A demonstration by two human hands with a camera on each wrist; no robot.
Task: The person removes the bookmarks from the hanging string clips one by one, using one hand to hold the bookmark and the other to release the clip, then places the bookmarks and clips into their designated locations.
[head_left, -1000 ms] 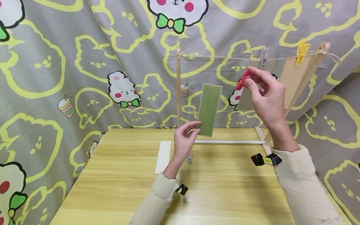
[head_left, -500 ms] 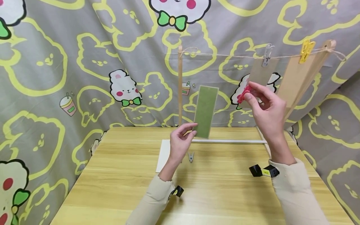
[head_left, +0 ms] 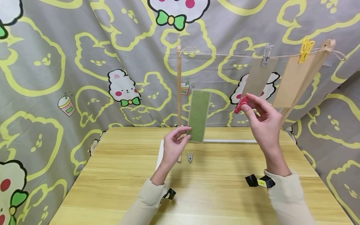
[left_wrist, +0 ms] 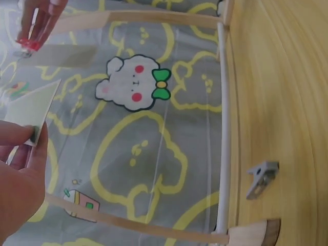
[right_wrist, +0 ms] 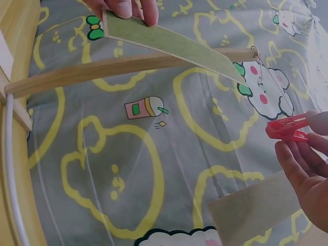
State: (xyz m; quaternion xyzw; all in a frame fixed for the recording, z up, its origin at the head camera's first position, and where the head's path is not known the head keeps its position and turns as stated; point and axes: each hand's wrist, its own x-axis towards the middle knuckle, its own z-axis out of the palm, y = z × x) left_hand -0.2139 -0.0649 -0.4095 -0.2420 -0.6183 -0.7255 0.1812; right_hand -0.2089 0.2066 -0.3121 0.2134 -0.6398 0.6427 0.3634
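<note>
A green rectangular card [head_left: 199, 115] with a pale border stands upright in the air, pinched near its lower left edge by my left hand [head_left: 173, 145]. My right hand [head_left: 262, 125] pinches a red clothespin [head_left: 240, 105] between thumb and fingers, to the right of the card and apart from it. In the right wrist view the red clothespin [right_wrist: 287, 126] points toward the string side of the frame. Behind it, a grey-brown card [head_left: 260, 75] hangs from the string [head_left: 222, 54] by a clear grey clothespin [head_left: 267, 54]. A yellow clothespin [head_left: 306, 50] holds a tan card [head_left: 292, 81] farther right.
Wooden posts [head_left: 179, 84] carry the string at both ends, joined low by a white rod [head_left: 230, 141]. On the table [head_left: 213, 193] lie a grey clothespin [head_left: 190, 157] and a white strip [head_left: 160, 154], partly behind my left hand. A patterned curtain [head_left: 92, 62] hangs behind.
Both hands have come lower and slightly left, carrying the green card and the red clothespin. More of the hanging grey-brown card shows now. The view has shifted slightly.
</note>
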